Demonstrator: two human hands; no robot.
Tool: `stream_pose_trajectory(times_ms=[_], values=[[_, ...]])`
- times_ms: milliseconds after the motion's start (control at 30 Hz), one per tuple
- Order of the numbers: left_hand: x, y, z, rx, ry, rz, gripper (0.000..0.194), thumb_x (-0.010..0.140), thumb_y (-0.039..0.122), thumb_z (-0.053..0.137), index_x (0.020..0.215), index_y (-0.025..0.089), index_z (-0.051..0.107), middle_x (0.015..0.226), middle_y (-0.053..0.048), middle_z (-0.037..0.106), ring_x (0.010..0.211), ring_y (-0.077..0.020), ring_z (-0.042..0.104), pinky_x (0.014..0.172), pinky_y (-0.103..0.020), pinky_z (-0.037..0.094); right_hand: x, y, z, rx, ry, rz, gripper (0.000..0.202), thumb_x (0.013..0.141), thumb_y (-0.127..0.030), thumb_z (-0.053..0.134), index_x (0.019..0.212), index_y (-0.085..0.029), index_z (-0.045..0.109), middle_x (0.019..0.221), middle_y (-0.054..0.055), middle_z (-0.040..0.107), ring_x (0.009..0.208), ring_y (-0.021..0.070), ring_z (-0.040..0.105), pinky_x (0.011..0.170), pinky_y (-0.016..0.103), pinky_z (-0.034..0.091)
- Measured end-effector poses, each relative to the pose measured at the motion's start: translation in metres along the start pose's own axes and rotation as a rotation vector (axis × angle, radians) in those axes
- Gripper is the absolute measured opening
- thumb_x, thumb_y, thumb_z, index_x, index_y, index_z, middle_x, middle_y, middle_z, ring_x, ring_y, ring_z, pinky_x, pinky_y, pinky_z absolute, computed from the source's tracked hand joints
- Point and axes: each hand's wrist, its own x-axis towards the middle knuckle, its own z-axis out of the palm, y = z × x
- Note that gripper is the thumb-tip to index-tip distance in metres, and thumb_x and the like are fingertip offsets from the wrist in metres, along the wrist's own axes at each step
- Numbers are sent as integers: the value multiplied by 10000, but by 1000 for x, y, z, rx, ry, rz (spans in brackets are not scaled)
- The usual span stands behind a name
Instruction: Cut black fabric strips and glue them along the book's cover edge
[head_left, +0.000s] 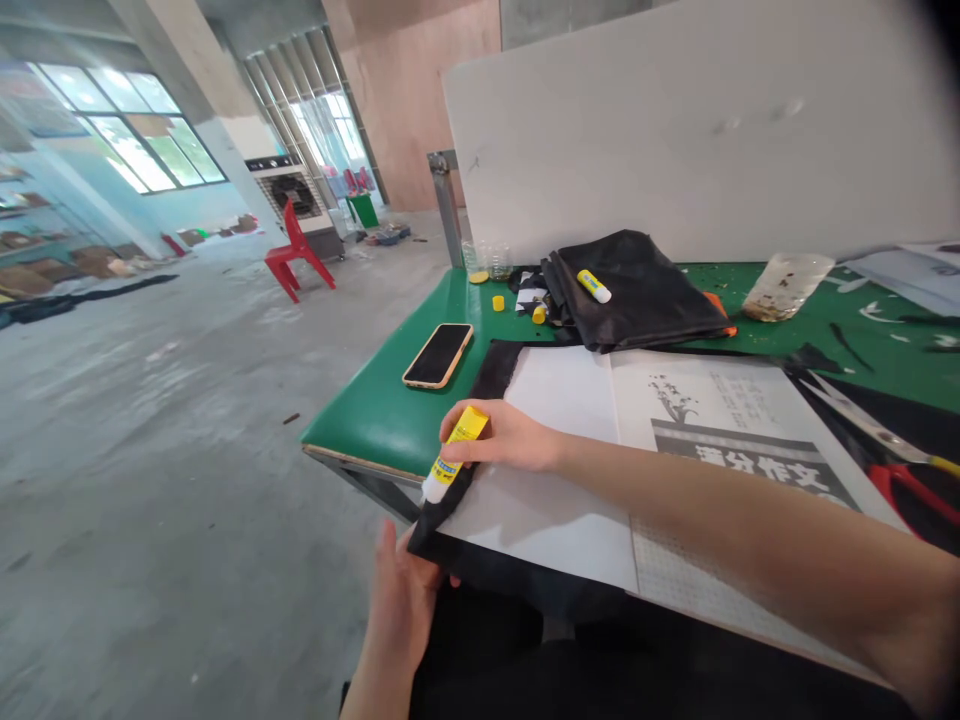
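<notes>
while a gray floor (225,420) spreads out on the left, a big white board (675,140) stands along the far side of the green surface (375,410). beyond the surface, on the floor, are a boxy air cooler (294,195) and a red chair (300,255) in front of it. at the near side of the surface lies a black sheet (525,578), its edges showing around white and printed paper (555,510); the printed part, on the right, has a plant drawing and a dark band with large characters. behind the paper is a folded black bundle (637,290), with a bit of orange at its right edge. the scissors (892,450), with red and black handles, lie at the right, blades slanting toward the paper. a phone (439,355) rests screen up on the left part of the surface, and a clear tub (787,287) sits right of the bundle. the hands are apart but near each other. the right hand (499,437) is closed around a yellow and white tube (455,455), tip down at the near left corner of the black sheet. the left hand (409,590) is just below, thumb spread, fingers partly hidden under that corner; i cannot tell whether they grip it. a glue stick (594,286) lies on the bundle, and a small yellow cap (499,303) is left of it.
</notes>
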Motion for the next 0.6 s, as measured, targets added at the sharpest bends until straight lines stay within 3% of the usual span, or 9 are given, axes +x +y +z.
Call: stream_pose_trajectory(times_ms=[67,133,233,433,600], values=[[-2,2,0,20,1,2,576,702,666,528,665,107,663,481,-50,572,417,-146,486,414,-257,377,-1,2,2,-92,1,15,330,660,-391,734,833,-173,558,672,-43,512,605,85,474,540,204,389],[-5,3,0,61,33,33,420,702,530,627,614,120,645,461,-23,555,424,-125,488,420,-227,374,-2,3,4,-155,14,28,323,655,-399,732,799,-170,556,651,-47,499,584,80,448,521,202,362],[-12,2,1,87,87,15,254,648,369,739,723,134,678,551,-2,617,498,-113,547,493,-200,427,-4,2,7,-210,61,9,294,696,-411,686,748,-162,540,636,-45,489,581,80,440,521,206,356],[-14,-4,-1,56,100,-2,294,668,357,742,835,120,697,726,-59,702,664,-169,647,624,-238,506,-9,-8,21,-399,203,-104,169,746,-302,615,705,-154,543,631,-43,501,583,74,451,542,201,354],[-11,-9,-6,4,71,15,327,626,330,780,856,118,685,770,-68,707,728,-184,665,645,-247,525,-16,-4,43,-588,250,-143,232,773,-389,616,788,-158,631,667,-20,549,622,91,505,570,208,364]])
